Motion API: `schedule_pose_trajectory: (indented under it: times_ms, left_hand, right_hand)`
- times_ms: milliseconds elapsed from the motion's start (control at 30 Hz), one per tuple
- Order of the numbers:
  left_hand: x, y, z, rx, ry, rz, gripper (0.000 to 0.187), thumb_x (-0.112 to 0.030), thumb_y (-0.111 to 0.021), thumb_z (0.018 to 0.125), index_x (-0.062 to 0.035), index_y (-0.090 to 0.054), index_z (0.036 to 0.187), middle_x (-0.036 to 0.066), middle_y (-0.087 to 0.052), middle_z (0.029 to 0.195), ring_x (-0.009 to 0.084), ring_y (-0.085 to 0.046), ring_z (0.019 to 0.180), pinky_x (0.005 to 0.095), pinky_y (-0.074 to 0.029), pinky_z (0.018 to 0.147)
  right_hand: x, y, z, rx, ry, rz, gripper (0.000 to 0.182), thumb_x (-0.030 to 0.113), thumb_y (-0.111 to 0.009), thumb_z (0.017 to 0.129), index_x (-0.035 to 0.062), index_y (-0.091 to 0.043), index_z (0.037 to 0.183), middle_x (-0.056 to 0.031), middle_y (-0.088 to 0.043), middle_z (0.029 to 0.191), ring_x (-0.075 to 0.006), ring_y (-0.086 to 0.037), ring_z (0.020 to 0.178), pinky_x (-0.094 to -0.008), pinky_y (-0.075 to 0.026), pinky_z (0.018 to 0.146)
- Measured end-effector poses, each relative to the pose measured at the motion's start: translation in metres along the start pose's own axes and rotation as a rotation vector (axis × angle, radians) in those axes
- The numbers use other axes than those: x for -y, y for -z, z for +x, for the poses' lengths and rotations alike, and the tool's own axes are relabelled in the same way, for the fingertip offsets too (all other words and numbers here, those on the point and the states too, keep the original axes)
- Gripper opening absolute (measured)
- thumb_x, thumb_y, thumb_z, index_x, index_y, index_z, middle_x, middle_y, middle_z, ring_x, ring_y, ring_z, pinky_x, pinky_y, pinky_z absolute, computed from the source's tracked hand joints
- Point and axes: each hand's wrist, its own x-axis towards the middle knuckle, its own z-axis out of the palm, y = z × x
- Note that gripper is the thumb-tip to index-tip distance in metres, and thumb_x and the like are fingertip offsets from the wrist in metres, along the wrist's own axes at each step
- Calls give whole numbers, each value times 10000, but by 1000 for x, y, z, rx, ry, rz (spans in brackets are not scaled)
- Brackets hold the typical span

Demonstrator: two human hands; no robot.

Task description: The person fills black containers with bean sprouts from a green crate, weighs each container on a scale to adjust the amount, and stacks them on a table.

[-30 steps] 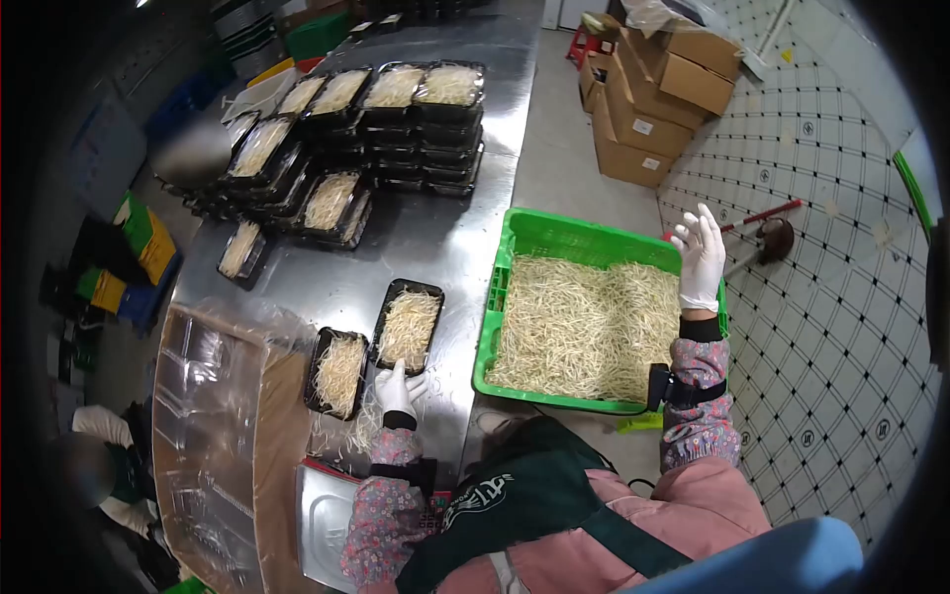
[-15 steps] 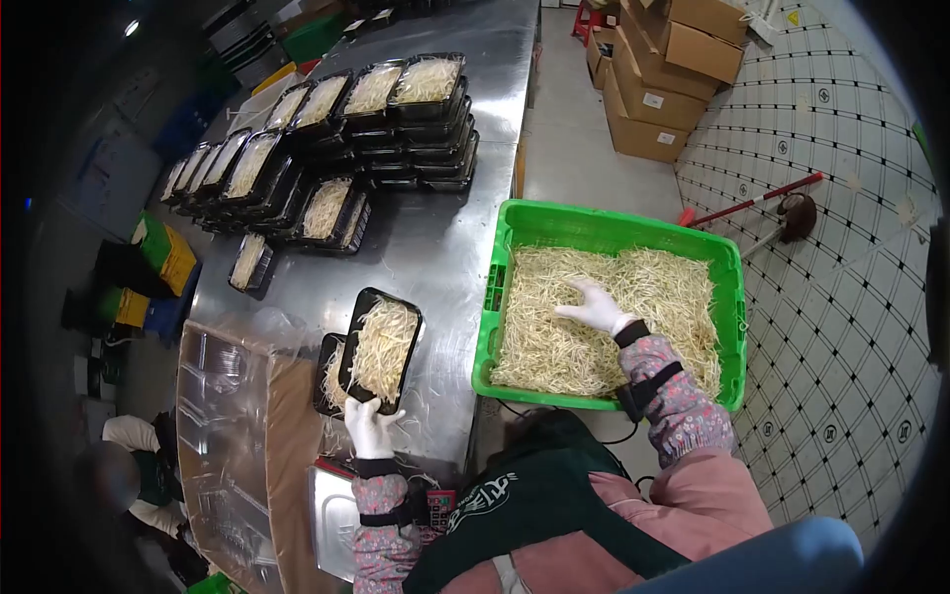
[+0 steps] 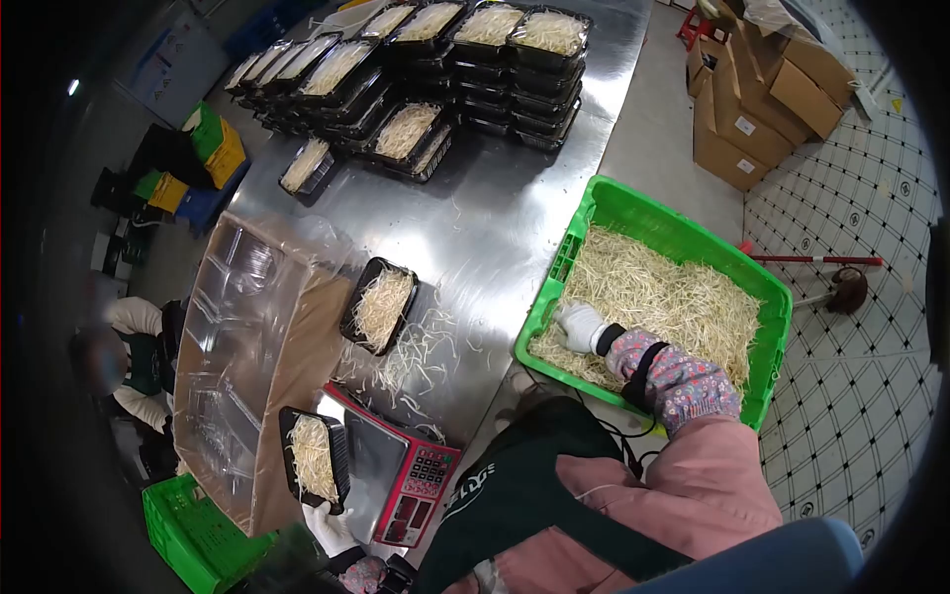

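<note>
Two gloved hands work apart: the left hand grips a black tray of sprouts, fingers curled beneath its near end, just left of the scale. Right of the scale, the right hand digs into sprouts in the green crate, fingers seemingly bunched, partly buried.

Both hands wear white gloves — the right hand just beyond a black cuff, the left hand partly cut off near the lower edge. From the apron outward, each arm is covered by a floral sleeve guard in pink, grey and blue, with a black band across the right one. Beneath is a pink padded jacket. The apron is dark green — with white lettering on its bib and dark straps.
</note>
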Motion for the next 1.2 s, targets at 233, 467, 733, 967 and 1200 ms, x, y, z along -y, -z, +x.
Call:
schedule_pose_trajectory:
  times_ms: [233,467,733,967,1200]
  left_hand:
    - [35,73,0,-13,131,33,381,-12,-509,802,-87,-532,1175,63,-609,1048,156,-623,774,311,-590,505]
    - [45,83,10,29,86,-15,193,-64,-559,882,-104,-563,1071,41,-627,976,143,-639,765,342,-608,535]
    - [49,100,32,56,98,52,261,-138,-645,912,-103,-546,1151,9,-602,868,111,-591,649,325,-588,517]
    - [1,85,27,-429,-406,282,518,-210,-637,941,6,-426,1362,136,-565,1197,191,-605,990,281,-527,680]
    - [-43,-104,-15,144,-602,128,600,0,-595,870,16,-359,1421,180,-466,1368,244,-531,1140,338,-440,975]
  right_hand:
    - [-12,32,-48,264,30,240,507,324,-734,768,120,-628,1220,-178,-599,1209,-358,-519,1186,-444,-422,1013]
    - [-37,66,-58,-379,-325,593,599,320,-728,833,69,-545,1345,-193,-616,1250,-346,-561,1199,-385,-421,1046]
    - [-9,90,-121,-414,-443,509,483,285,-700,863,27,-610,1261,-174,-628,1250,-288,-590,1173,-375,-458,995]
    - [-48,108,-282,-402,-737,370,484,314,-714,851,41,-625,1240,-187,-626,1242,-294,-595,1162,-374,-470,980]
    - [-61,103,-318,-448,-786,217,656,437,-732,804,6,-580,1274,-231,-554,1318,-352,-509,1251,-389,-396,1063]
